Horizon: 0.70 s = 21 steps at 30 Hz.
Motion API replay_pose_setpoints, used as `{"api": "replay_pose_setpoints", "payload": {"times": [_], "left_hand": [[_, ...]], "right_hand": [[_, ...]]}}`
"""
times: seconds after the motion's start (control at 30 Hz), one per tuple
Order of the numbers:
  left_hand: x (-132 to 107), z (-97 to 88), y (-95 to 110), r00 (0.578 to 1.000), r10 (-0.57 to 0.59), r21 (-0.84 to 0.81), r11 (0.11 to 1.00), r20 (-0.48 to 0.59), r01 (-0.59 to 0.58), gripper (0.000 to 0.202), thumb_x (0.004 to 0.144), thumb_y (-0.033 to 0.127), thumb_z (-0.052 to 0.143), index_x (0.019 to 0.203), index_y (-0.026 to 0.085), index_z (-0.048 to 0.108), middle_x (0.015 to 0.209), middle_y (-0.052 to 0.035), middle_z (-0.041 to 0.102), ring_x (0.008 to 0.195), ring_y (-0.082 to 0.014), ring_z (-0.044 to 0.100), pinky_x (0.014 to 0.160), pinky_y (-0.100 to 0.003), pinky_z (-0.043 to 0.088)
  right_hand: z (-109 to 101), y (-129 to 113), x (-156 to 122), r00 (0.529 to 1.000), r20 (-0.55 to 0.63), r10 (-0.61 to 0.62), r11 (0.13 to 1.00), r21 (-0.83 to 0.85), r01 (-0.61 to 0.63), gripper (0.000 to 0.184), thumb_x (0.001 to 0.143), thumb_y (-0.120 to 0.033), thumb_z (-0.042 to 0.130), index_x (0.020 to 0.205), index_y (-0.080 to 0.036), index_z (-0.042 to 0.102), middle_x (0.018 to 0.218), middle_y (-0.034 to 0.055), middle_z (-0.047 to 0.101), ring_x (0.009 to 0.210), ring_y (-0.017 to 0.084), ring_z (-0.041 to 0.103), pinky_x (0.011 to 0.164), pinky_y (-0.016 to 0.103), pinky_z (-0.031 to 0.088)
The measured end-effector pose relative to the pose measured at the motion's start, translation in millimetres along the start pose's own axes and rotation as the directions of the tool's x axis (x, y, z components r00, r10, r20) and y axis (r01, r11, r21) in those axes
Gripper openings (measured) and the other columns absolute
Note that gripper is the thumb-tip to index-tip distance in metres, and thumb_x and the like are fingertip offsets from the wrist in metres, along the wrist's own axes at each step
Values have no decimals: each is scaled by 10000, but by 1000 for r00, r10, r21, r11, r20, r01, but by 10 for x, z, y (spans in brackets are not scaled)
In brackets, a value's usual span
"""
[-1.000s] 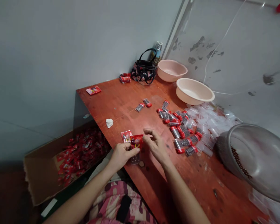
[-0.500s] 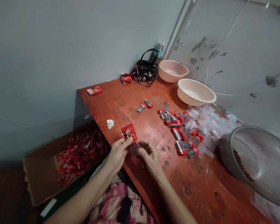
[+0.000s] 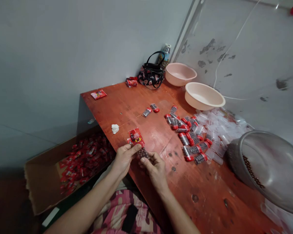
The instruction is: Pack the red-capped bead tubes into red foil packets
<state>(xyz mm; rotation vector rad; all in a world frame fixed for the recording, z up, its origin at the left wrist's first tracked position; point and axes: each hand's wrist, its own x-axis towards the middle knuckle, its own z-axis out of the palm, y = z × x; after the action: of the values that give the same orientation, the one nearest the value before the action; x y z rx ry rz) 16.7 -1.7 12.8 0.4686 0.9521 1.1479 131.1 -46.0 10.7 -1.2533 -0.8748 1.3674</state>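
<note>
My left hand (image 3: 124,158) grips a red printed card (image 3: 136,137) joined to a small clear packet of dark beads (image 3: 143,152). My right hand (image 3: 155,169) pinches the lower end of that bead packet from the other side, so both hands are close together over the table. Beyond them, on the orange-red wooden table (image 3: 127,107), lie several clear tubes with red caps (image 3: 188,136) holding dark beads. Many empty clear plastic tubes (image 3: 222,126) are heaped behind them.
A large metal colander (image 3: 263,159) with dark beads inside stands at the right. Two pale pink basins (image 3: 203,96) and a black floral bag (image 3: 151,74) sit at the back. An open cardboard box (image 3: 48,175) of red packets lies below the table's left edge.
My right hand has closed from spread fingers onto the bead packet's lower end. The red card has turned upright and moved slightly up, and the hands have come together.
</note>
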Motion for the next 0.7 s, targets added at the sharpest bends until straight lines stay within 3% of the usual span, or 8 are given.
{"api": "replay_pose_setpoints", "payload": {"times": [0.17,0.37,0.43,0.57,0.63,0.7], "left_hand": [[-49,46,-63,999,31,15,999,-29,-31,184,654,272,672,640,97,618,548,8,560,506,-93,497,490,-224,392],[-84,48,-34,994,-52,-80,995,98,60,193,693,269,635,602,104,593,584,-20,596,563,-123,541,565,-259,424],[-70,27,-31,994,-58,-86,994,95,66,186,684,274,643,624,102,603,599,-26,607,567,-130,550,574,-269,431],[-33,1,-65,999,-30,-93,995,-13,29,160,652,255,676,685,107,623,586,-1,592,541,-110,538,566,-259,433],[-24,3,-71,1000,-27,-100,995,-15,25,152,640,243,686,657,107,619,576,2,593,533,-104,533,573,-255,432],[-24,6,-58,999,-23,-91,996,26,25,162,637,244,685,607,104,608,572,-11,603,523,-107,532,566,-255,427]], "right_hand": [[-20,-13,10,998,8,56,997,59,-57,204,680,-273,673,824,-151,597,612,-5,644,497,98,570,464,185,434],[-66,-15,27,987,8,159,980,122,-159,234,686,-308,665,820,-137,577,541,16,636,415,95,546,359,149,335],[-64,-18,1,992,-13,122,991,53,-121,215,702,-305,648,830,-145,584,567,12,634,444,100,548,388,165,365],[-51,-11,-60,996,-53,-78,978,-199,66,179,713,-278,634,855,-170,617,674,5,632,562,117,556,498,207,432],[-45,11,-62,996,-42,-77,980,-188,68,172,720,-273,626,862,-175,619,674,1,627,562,115,553,516,213,440],[-38,41,-40,999,-22,24,999,-36,-25,167,717,-276,625,841,-165,609,637,-3,618,501,105,547,486,212,441]]}}
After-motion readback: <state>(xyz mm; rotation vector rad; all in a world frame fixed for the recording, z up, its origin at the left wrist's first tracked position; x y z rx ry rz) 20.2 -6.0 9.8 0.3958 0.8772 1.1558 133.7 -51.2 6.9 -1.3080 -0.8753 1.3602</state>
